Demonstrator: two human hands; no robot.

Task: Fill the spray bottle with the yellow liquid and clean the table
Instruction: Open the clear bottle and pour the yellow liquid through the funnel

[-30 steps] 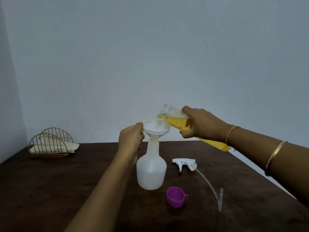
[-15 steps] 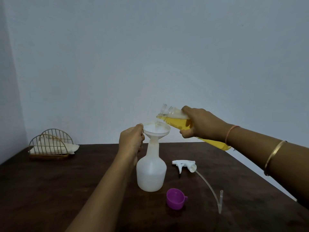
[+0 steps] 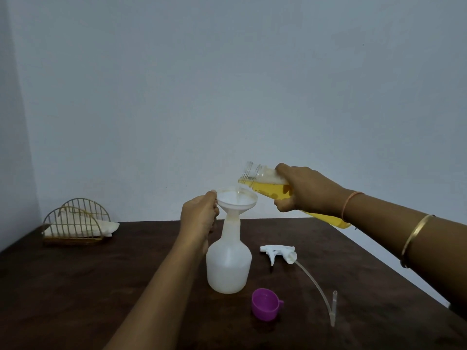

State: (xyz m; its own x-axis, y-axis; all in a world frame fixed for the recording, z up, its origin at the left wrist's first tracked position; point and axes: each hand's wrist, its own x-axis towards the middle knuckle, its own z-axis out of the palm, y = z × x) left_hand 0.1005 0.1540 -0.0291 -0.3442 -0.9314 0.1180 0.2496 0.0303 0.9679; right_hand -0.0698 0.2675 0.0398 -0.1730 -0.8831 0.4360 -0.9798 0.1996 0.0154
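Note:
A white translucent spray bottle (image 3: pixel 228 266) stands upright on the dark wooden table (image 3: pixel 75 286), with a white funnel (image 3: pixel 236 199) seated in its neck. My left hand (image 3: pixel 199 214) grips the funnel's rim on the left side. My right hand (image 3: pixel 307 189) holds a clear bottle of yellow liquid (image 3: pixel 267 184), tipped with its open mouth over the funnel. A thin stream runs from the mouth into the funnel. The white trigger spray head (image 3: pixel 278 252) with its long dip tube lies on the table to the right of the spray bottle.
A purple cap (image 3: pixel 265 304) sits open side up in front of the spray bottle. A gold wire holder with white napkins (image 3: pixel 77 222) stands at the back left corner. The table's right edge runs diagonally under my right forearm.
The view has shifted slightly. The yellow bottle stays tipped over the funnel and liquid keeps running in. Both hands keep their holds.

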